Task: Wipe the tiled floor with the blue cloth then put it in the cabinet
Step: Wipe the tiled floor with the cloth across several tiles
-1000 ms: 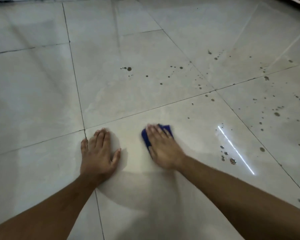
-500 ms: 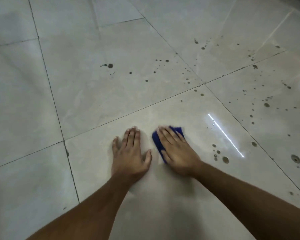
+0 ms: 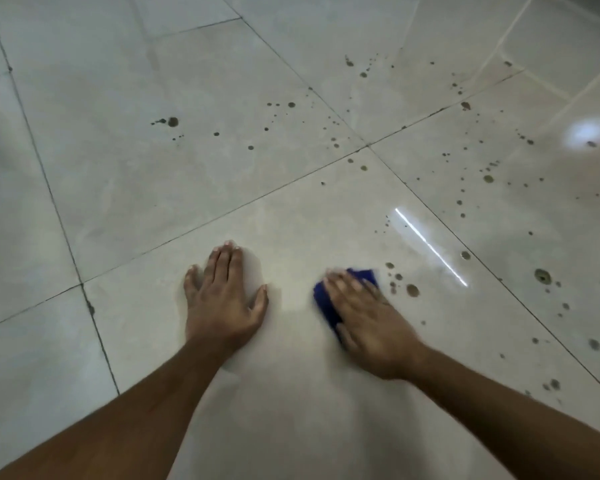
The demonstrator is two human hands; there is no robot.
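The blue cloth (image 3: 355, 277) lies flat on the tiled floor (image 3: 153, 174), pinned under the right hand (image 3: 368, 320), just beside dark droplets (image 3: 407, 289). Firm, overlapping strokes toward those spots should work best. Right fingers press it, straight; the left hand (image 3: 224, 299) rests splayed on bare tile.
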